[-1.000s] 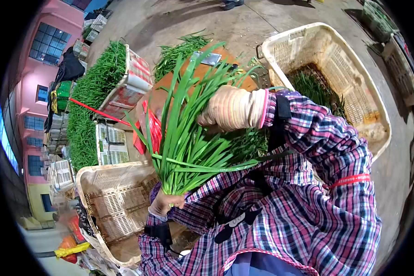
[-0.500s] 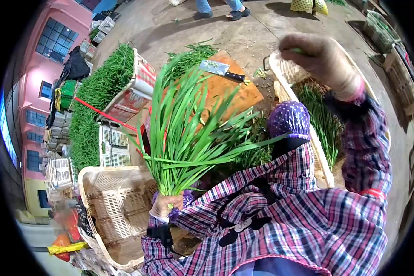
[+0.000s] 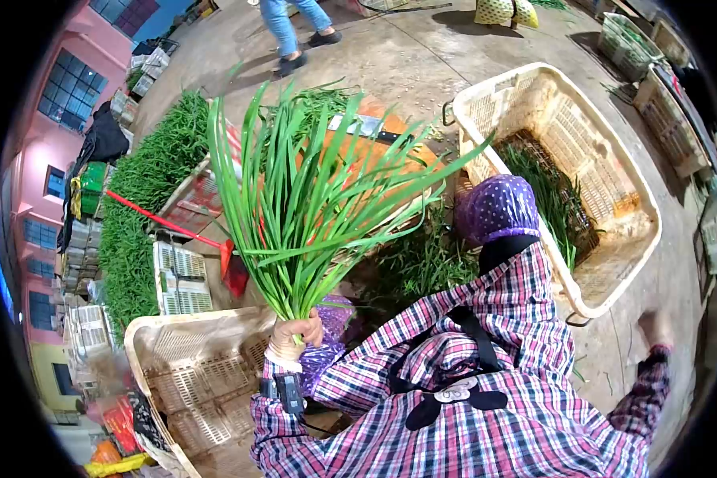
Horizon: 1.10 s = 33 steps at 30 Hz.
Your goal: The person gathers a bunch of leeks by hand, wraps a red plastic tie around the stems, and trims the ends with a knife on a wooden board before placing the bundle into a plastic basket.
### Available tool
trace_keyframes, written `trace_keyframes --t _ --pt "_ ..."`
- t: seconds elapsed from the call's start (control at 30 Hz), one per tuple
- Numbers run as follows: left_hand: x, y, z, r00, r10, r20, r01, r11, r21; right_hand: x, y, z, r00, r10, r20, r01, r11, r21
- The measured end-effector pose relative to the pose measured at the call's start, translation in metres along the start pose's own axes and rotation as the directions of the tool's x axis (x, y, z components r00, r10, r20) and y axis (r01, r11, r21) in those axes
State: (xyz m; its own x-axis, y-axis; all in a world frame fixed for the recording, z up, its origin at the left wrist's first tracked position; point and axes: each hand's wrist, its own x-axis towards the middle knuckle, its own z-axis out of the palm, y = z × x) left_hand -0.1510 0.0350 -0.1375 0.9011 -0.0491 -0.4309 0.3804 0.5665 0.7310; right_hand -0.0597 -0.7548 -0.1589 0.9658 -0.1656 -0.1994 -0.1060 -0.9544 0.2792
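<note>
My left hand (image 3: 293,334) is closed round the stem ends of a bunch of garlic chives (image 3: 295,215). The long flat leaves fan upward and hide part of the orange cutting board (image 3: 386,110) behind them. A cleaver (image 3: 366,126) with a black handle rests on that board. Out to the far right, beyond the right crate, my right hand (image 3: 656,328) is low and smeared by motion, so its fingers are not clear. More greens (image 3: 434,259) lie between my knees and the board.
A cream crate (image 3: 609,159) on the right holds some greens at its bottom. Another crate (image 3: 203,374) stands at left. Heaped greens (image 3: 147,207) fill crates farther left, near a red-handled tool (image 3: 163,217). A person in jeans (image 3: 287,32) is at the top.
My right hand has swung from above the right crate down to the far right. The chives have shifted slightly left in the view. The person in jeans has moved left.
</note>
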Motion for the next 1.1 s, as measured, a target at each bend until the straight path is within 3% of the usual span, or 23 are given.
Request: trace_keyframes --t 0.03,0.1,0.13,0.17,0.2,0.23,0.3,0.37,0.43,0.5,0.53,0.63,0.7,0.77,0.83,0.9,0.97,1.0,1.03,1.1 --pt "0.004 0.001 -0.002 1.0 -0.005 0.015 0.005 1.0 0.008 -0.034 -0.021 0.004 0.946 0.109 0.306 -0.213 0.919 0.332" --pt "0.009 0.005 0.004 1.0 0.022 0.01 -0.022 1.0 0.011 -0.078 -0.054 0.066 0.907 0.066 0.415 -0.22 0.916 0.336" --pt "0.011 0.007 0.006 0.999 0.033 0.01 -0.033 0.999 0.019 -0.1 -0.073 0.08 0.822 0.016 0.569 -0.31 0.851 0.424" --pt "0.013 0.008 0.007 0.999 0.05 0.004 -0.05 0.998 0.024 -0.11 -0.113 0.051 0.654 0.044 0.755 -0.408 0.862 0.303" --pt "0.014 0.008 0.007 0.999 0.036 0.001 -0.036 0.999 0.013 -0.12 -0.152 0.004 0.694 -0.045 0.718 -0.215 0.94 0.266" --pt "0.015 0.008 0.011 0.998 0.054 -0.033 -0.053 0.998 0.03 -0.123 -0.108 0.114 0.654 -0.361 0.664 0.027 0.889 0.457" --pt "0.014 0.015 0.022 0.999 0.009 -0.044 -0.005 0.994 0.11 -0.108 -0.118 0.09 0.708 -0.329 0.625 0.039 0.902 0.43" --pt "0.018 0.011 0.013 0.999 0.017 0.034 -0.02 0.997 0.081 -0.07 -0.161 -0.037 0.707 -0.237 0.666 0.012 0.946 0.325" --pt "0.021 0.005 0.004 0.999 0.027 0.04 -0.031 0.994 0.102 -0.037 -0.184 -0.106 0.782 -0.254 0.569 -0.24 0.72 0.651" --pt "0.017 0.007 0.019 0.999 0.034 0.005 -0.034 0.997 0.069 -0.016 -0.226 -0.177 0.875 -0.4 0.271 -0.032 0.511 0.859" --pt "0.017 0.006 0.02 0.999 0.038 0.011 -0.039 0.995 0.094 -0.009 -0.251 -0.202 0.867 -0.481 0.134 0.088 0.413 0.906" --pt "0.013 -0.001 0.027 0.996 0.07 -0.049 -0.063 0.989 0.136 0.001 -0.328 -0.246 0.71 -0.666 -0.228 0.335 0.034 0.942" --pt "0.012 -0.002 0.032 0.997 0.077 -0.001 -0.075 0.982 0.175 0.013 -0.381 -0.244 0.616 -0.676 -0.404 0.566 0.024 0.824" --pt "0.009 -0.007 0.033 0.994 0.103 -0.032 -0.095 0.977 0.191 0.02 -0.424 -0.228 0.58 -0.735 -0.352 0.421 -0.099 0.902" --pt "0.004 -0.003 0.039 0.995 0.09 -0.047 -0.078 0.973 0.216 0.02 -0.453 -0.217 0.534 -0.839 -0.105 0.216 0.015 0.976" --pt "0.003 -0.007 0.033 0.995 0.091 -0.044 -0.079 0.968 0.236 0.01 -0.472 -0.228 0.436 -0.886 -0.157 0.488 0.086 0.868" --pt "-0.001 -0.007 0.038 0.99 0.105 -0.094 -0.074 0.955 0.287 0.006 -0.485 -0.233 0.392 -0.9 -0.19 0.434 -0.001 0.901" --pt "-0.003 -0.006 0.038 0.989 0.098 -0.109 -0.052 0.93 0.363 0.002 -0.493 -0.233 0.387 -0.914 -0.124 0.228 -0.036 0.973" --pt "-0.004 -0.004 0.038 0.988 0.1 -0.117 -0.051 0.93 0.363 0.001 -0.491 -0.24 0.387 -0.922 -0.032 0.125 0.018 0.992" --pt "-0.006 -0.003 0.038 0.969 0.122 -0.215 0.012 0.847 0.532 0.002 -0.494 -0.251 0.399 -0.901 -0.168 0.382 -0.004 0.924"
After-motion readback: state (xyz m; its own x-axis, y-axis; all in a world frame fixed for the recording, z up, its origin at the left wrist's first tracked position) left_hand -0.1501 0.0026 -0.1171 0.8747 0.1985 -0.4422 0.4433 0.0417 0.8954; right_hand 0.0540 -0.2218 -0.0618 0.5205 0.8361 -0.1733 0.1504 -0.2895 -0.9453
